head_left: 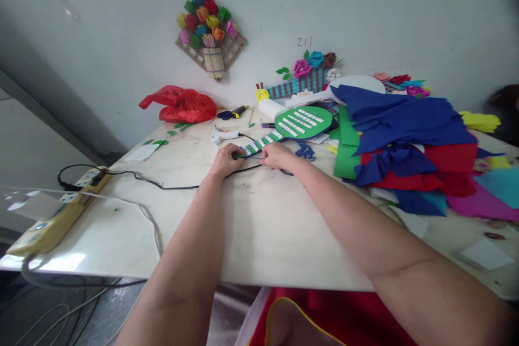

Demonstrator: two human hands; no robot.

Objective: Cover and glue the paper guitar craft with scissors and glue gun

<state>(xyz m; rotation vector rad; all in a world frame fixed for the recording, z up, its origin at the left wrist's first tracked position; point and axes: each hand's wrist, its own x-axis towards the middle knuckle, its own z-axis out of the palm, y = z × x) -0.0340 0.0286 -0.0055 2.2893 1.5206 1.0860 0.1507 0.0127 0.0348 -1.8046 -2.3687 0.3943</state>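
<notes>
A green paddle-shaped paper craft (pixel 289 128) with a blue edge and rows of white strips lies slanted across the table, its round end up and to the right. My left hand (pixel 227 161) is closed on the narrow end of its handle. Farther up the handle, my right hand (pixel 278 155) pinches the near edge; its fingertips are partly hidden. Just beyond my left hand lies a white hot glue gun (pixel 225 135) with a black cord. Crumpled dark blue paper scraps (pixel 305 151) sit to the right of my right hand.
Coloured paper sheets (pixel 401 119) pile up at the right. A red plastic bag (pixel 188 105), scissors (pixel 225 115) and a yellow-black cutter (pixel 239 112) lie toward the wall. A yellow power strip (pixel 77 211) with cords runs along the left edge. Paper flowers (pixel 205 19) hang on the wall.
</notes>
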